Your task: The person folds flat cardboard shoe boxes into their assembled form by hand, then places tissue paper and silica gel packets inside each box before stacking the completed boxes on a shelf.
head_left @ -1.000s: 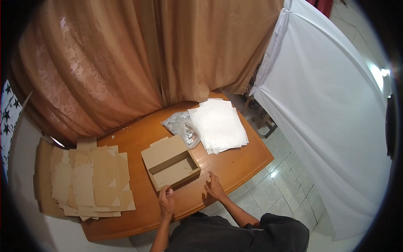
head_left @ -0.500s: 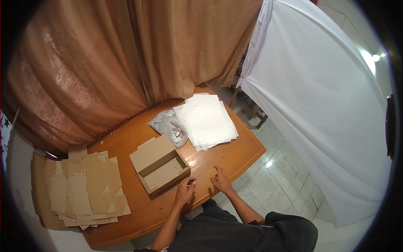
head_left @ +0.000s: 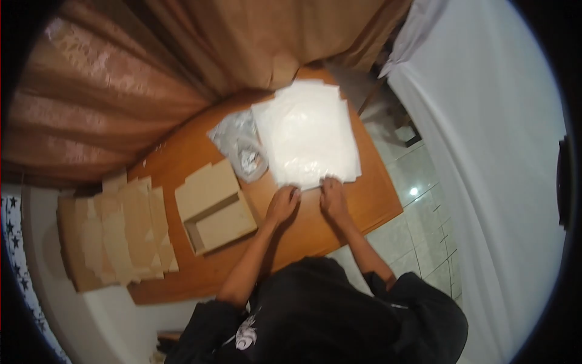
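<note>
A stack of white paper sheets (head_left: 306, 133) lies on the wooden table, its edges uneven. At its near edge, my left hand (head_left: 283, 205) has curled fingers closed at the left part of the top sheet. My right hand (head_left: 334, 197) is closed on the same near edge, farther right, with its fingertips over the paper. To the left of the stack is an open cardboard box (head_left: 216, 212) with its lid folded back and its inside showing. Slight blur softens both hands' fingertips.
A clear plastic bag (head_left: 241, 145) with small silvery things sits between box and paper. Flat cardboard pieces (head_left: 124, 233) are piled at the table's left end. Brown curtains (head_left: 182, 54) hang behind the wooden table (head_left: 291, 236); a white cloth (head_left: 479, 151) hangs at right.
Both hands have moved forward from the table's front edge to the near edge of the paper stack, and the fingers have closed there. The view has shifted. The box remains on the table.
</note>
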Demonstrator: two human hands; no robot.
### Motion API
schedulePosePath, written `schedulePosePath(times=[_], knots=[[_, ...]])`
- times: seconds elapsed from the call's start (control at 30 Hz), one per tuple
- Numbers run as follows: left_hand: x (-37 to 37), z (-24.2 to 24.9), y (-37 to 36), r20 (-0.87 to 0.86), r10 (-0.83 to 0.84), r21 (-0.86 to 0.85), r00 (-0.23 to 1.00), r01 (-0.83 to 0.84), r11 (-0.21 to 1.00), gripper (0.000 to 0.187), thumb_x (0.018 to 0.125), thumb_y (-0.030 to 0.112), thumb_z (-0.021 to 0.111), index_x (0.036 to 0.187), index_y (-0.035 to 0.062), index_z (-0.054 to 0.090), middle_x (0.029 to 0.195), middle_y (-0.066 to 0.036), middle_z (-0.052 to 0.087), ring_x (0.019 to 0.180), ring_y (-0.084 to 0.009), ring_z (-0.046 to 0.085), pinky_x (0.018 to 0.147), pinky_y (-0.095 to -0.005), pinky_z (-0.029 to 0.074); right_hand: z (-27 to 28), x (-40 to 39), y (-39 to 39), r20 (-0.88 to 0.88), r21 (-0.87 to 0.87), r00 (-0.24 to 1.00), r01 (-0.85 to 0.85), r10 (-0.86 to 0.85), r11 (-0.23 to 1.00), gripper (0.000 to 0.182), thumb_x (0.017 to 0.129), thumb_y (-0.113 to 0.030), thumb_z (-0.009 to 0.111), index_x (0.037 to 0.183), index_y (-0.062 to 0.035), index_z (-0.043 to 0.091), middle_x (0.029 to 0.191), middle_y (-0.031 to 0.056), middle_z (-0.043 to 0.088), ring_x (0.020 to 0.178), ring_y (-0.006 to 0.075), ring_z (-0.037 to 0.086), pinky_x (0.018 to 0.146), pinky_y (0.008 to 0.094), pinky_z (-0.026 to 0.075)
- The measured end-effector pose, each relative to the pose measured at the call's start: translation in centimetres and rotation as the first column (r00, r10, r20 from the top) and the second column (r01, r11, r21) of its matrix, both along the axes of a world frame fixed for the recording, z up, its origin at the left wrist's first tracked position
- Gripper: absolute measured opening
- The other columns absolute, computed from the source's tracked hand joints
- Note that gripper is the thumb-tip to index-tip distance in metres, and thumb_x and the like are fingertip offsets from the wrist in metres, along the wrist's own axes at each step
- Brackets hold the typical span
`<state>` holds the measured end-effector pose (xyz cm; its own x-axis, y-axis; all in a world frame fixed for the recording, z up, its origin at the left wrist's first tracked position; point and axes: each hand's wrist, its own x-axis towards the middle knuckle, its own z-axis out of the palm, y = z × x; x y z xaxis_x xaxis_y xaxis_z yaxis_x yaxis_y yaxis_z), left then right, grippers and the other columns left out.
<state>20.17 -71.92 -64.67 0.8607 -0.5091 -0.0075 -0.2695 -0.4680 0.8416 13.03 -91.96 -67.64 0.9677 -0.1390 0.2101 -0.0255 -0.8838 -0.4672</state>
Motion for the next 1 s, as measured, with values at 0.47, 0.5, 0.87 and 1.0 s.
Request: schedulePosePath(times=[0.47, 0.5, 0.87, 1.0], knots=[[3.7, -1.8, -6.1, 0.273, -0.15, 0.465, 0.95, 0.006, 0.885, 0.058, 0.074, 0.022, 0.081, 0.126, 0.0123, 0.057, 0.124, -0.011, 0.053, 0.12, -0.0309, 0.049, 0.093, -0.049, 0.04, 0.5, 4.6, -3.5, -0.341, 0.038, 0.935, -0.083, 0.091, 0.996, 0.037, 0.092, -0.015, 0.065, 0.129, -0.0139, 0.063, 0.139, 0.0124, 0.055, 0.135, 0.0356, 0.042, 0.115, 0.0693, 0.016], [3.6, -1.6, -6.0, 0.284, -0.144, 0.462, 0.948, -0.004, 0.887, 0.058, 0.074, 0.022, 0.081, 0.126, 0.0123, 0.057, 0.124, -0.011, 0.053, 0.12, -0.0309, 0.049, 0.093, -0.049, 0.04, 0.6, 4.7, -3.6, -0.332, 0.034, 0.939, -0.089, 0.095, 0.995, 0.037, 0.092, -0.015, 0.065, 0.129, -0.0139, 0.063, 0.139, 0.0124, 0.055, 0.135, 0.0356, 0.042, 0.115, 0.0693, 0.016], [4.8, 3.9, -4.5, 0.418, 0.035, 0.145, 0.908, -0.104, 0.984, 0.022, 0.091, 0.01, 0.064, 0.113, 0.0116, 0.067, 0.11, -0.004, 0.069, 0.108, -0.0214, 0.064, 0.096, -0.0478, 0.037, 7.3, 6.5, -2.7, -0.013, 0.062, 0.999, -0.051, 0.052, 0.997, 0.041, 0.093, -0.011, 0.06, 0.133, -0.0074, 0.061, 0.141, 0.014, 0.054, 0.138, 0.0365, 0.039, 0.117, 0.0658, 0.015], [4.8, 7.3, -2.1, 0.332, 0.198, -0.015, 0.922, -0.204, 0.979, 0.014, 0.088, 0.005, 0.065, 0.099, 0.009, 0.072, 0.101, -0.006, 0.072, 0.102, -0.0231, 0.065, 0.096, -0.0446, 0.037, 9.6, 5.7, -1.0, 0.073, 0.106, 0.997, 0.019, -0.027, 0.994, 0.068, 0.089, -0.008, 0.061, 0.152, -0.0049, 0.036, 0.152, 0.0204, 0.039, 0.141, 0.0405, 0.032, 0.118, 0.0601, 0.02]])
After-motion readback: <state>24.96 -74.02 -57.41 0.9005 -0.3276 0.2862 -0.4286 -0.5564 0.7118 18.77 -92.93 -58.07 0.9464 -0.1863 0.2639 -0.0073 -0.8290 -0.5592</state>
